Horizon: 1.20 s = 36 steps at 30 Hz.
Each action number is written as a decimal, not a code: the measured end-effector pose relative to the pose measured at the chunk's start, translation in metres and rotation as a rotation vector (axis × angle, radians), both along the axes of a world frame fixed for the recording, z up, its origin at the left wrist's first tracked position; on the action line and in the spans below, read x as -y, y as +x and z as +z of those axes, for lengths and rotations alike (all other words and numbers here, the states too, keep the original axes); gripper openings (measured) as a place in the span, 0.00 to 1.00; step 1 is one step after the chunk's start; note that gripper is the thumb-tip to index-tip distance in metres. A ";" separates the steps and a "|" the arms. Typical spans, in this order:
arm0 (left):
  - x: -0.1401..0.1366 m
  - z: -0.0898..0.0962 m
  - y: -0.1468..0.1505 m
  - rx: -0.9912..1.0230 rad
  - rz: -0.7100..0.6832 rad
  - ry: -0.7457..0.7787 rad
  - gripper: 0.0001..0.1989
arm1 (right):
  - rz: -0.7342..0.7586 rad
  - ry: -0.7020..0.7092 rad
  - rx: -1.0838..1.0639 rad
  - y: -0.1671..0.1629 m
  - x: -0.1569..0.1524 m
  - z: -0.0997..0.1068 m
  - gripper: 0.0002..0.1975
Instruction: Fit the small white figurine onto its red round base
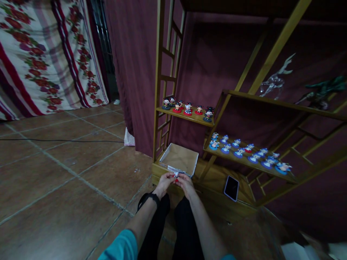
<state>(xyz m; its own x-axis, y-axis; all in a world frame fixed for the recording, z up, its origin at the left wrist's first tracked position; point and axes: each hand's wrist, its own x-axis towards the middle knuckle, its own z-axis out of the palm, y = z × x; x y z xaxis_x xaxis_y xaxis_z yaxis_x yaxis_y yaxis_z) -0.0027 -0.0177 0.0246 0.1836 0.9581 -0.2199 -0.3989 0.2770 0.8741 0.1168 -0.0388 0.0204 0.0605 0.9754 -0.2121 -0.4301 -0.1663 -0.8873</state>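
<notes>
Between my fingertips I hold a small figurine (176, 175), white on top with a red base. My left hand (164, 183) pinches it from the left, and a dark band is on that wrist. From the other side my right hand (185, 183) grips it too. Just beyond the hands lies an open shallow cardboard box (180, 158) on the shelf unit's low base. On the small upper shelf (187, 116) stand several figurines (188, 108) with red or dark bases. Several more figurines (239, 152), mostly blue and white, stand in rows on the shelf to the right.
A phone or tablet (231, 188) lies on the wooden base at the right. Higher up, a clear deer-like ornament (272, 86) and a dark green ornament (322, 90) stand on another shelf. A black cable (62, 140) crosses the tiled floor at the left. Pale boxes (295, 251) are at the lower right.
</notes>
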 end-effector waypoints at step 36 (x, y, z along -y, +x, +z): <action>-0.004 -0.008 -0.009 0.135 -0.064 -0.073 0.14 | -0.008 -0.021 0.005 -0.001 0.006 0.006 0.17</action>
